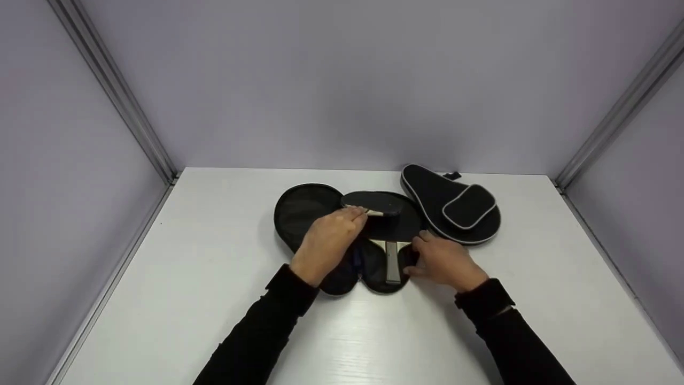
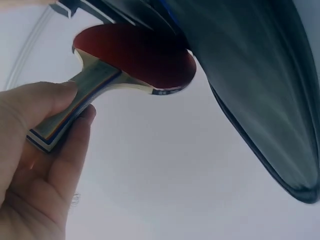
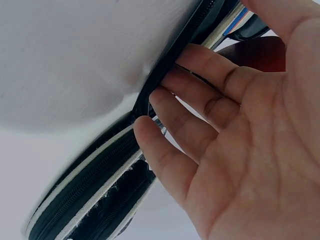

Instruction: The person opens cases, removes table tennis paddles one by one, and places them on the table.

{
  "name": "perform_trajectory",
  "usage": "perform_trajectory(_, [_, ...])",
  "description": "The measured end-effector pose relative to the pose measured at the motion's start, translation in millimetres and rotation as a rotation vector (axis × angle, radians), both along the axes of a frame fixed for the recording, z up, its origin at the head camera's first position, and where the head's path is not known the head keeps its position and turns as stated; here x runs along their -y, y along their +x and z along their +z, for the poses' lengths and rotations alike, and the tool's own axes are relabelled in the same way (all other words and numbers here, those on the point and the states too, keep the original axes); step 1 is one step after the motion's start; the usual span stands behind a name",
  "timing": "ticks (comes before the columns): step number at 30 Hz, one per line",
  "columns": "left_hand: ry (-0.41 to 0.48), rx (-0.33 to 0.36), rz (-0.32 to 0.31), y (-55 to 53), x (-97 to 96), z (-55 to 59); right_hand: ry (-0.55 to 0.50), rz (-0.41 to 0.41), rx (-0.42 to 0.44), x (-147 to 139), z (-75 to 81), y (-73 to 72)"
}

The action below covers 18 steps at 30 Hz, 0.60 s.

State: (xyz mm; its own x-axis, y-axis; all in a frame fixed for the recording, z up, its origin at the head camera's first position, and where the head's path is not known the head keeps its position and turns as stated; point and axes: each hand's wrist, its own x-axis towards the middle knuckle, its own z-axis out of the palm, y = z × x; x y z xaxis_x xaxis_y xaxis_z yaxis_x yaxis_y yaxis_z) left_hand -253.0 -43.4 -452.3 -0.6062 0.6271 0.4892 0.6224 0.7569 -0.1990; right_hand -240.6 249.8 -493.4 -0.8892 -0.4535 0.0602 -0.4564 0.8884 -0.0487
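My left hand [image 1: 331, 240] grips a table tennis paddle [image 2: 135, 60] by its striped handle, thumb on one side and fingers on the other. Its blade shows black from above in the head view and red in the left wrist view. Below lies an unzipped black paddle case [image 1: 307, 214], spread open in two halves. A second paddle [image 1: 393, 262] rests in the right half, with its handle toward me. My right hand [image 1: 443, 260] is at that half's right side, its fingers [image 3: 175, 110] loosely extended against the zippered edge.
A closed black paddle case [image 1: 427, 195] with white piping and a small front pocket lies at the back right, close beside the open one. Both are on a white table [image 1: 187, 299] with pale walls [image 1: 342, 80] at the back and sides.
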Motion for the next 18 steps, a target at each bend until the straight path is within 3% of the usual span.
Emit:
perform_trajectory(8, [0.120,0.007,-0.057,-7.3,22.1,15.0,-0.012,0.007,0.000,-1,-0.1,1.4])
perform_trajectory(18, [0.248,0.016,-0.031,-15.4,55.9,28.4,-0.003,-0.004,0.010,0,-3.0,-1.3])
